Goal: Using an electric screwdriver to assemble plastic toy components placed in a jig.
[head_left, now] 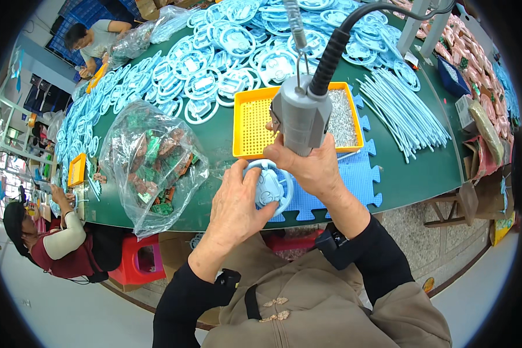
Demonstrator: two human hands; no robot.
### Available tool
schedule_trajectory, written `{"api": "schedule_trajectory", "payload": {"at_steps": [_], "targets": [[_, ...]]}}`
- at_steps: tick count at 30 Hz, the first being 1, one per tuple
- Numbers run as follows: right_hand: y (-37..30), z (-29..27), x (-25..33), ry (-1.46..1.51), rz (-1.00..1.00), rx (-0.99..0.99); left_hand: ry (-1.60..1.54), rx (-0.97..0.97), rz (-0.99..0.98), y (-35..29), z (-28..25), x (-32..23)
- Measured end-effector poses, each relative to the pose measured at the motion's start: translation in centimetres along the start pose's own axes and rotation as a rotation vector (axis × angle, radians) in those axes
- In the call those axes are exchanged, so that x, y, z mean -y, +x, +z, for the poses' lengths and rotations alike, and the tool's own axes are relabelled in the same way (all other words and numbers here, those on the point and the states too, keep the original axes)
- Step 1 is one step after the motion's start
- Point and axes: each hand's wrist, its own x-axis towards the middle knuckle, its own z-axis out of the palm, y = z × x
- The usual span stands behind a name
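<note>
My left hand [236,204] is closed around the left side of a light blue round plastic ring part [271,191], which rests on a blue foam mat [352,180] near the table's front edge. My right hand [311,165] grips a grey electric screwdriver [303,119] that hangs from a coiled cord and has a black cable at its top. The screwdriver is upright; its lower tip is hidden behind my right hand. Just behind stands a yellow tray [242,155] with a perforated section on the left and many small screws [343,116] on the right.
A clear bag of green and brown circuit boards [151,159] lies to the left. Light blue ring parts [206,84] heap across the far table. Thin light blue rods [403,113] lie at right. Two other people [58,243] [93,43] work at the left side.
</note>
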Motion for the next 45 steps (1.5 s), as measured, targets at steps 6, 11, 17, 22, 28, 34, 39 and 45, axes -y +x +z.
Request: {"api": "schedule_trajectory", "payload": {"at_steps": [6,11,17,22,28,34,39,45], "targets": [[-0.3,0.1,-0.4,0.032,0.002,-0.004,-0.004,0.058,0.002,-0.3,-0.1,0.5],[-0.2,-0.3,-0.9,0.006,0.037,0.031,-0.015,0.041,0.029,-0.1,-0.3,0.6],[0.8,-0.6,-0.8,0.059,0.004,0.019,-0.008,0.048,0.049,1.0,-0.4,0.7],[0.2,-0.9,-1.4,-0.054,0.036,0.022,-0.019,0.096,0.075,0.7,-1.1,1.1],[-0.8,-0.8,-0.9,0.05,0.193,0.022,0.004,0.161,0.031,-0.5,-1.4,0.8],[-0.3,-0.6,-0.7,0.019,0.136,0.003,-0.015,0.165,0.029,-0.1,-1.4,0.3],[0.4,-0.1,-0.6,0.007,0.165,-0.004,0.018,0.062,0.085,-0.6,-1.1,0.9],[-0.3,0.4,0.2,0.033,0.064,-0.153,-0.067,-0.125,0.108,-2.6,1.8,2.8]]}}
